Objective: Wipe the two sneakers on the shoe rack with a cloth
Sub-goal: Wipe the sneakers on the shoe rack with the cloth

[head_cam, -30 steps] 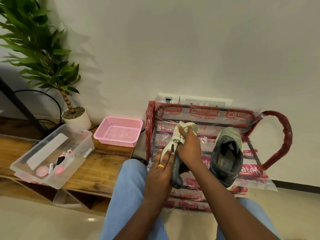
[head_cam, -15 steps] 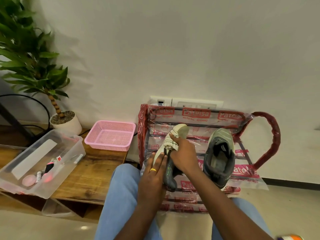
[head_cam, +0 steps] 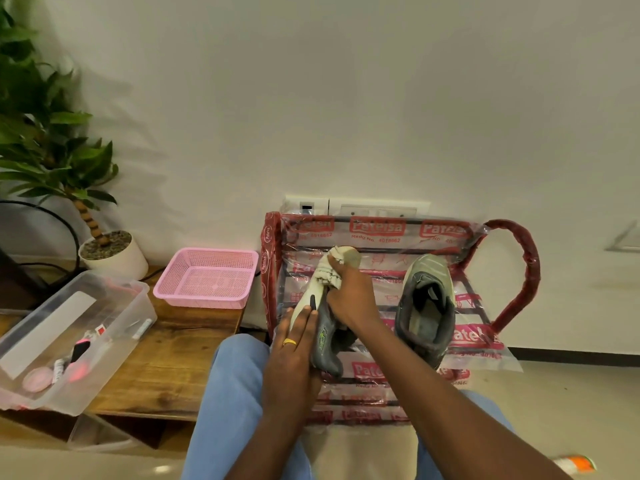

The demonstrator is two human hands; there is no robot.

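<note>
Our right hand (head_cam: 349, 296) bunches the cloth (head_cam: 327, 271) on the grey sneaker (head_cam: 327, 355); our left hand (head_cam: 294, 344), fingers flat, braces it. The second sneaker (head_cam: 426, 306) sits at three o'clock.

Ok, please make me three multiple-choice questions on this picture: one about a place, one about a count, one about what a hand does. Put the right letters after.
1. Where does the pink basket stand?
A) on the wooden bench, left of the shoe rack
B) on the shoe rack
C) on the floor

2. How many sneakers are in view?
A) one
B) two
C) three

3. What does the right hand do?
A) hangs idle
B) lifts the basket
C) presses a cloth on the tilted sneaker

Answers: 1 A, it sits on the bench beside the rack; 2 B, the tilted one being wiped and the upright sneaker to its right; 3 C, it grips the cloth against the shoe's far end.
</note>
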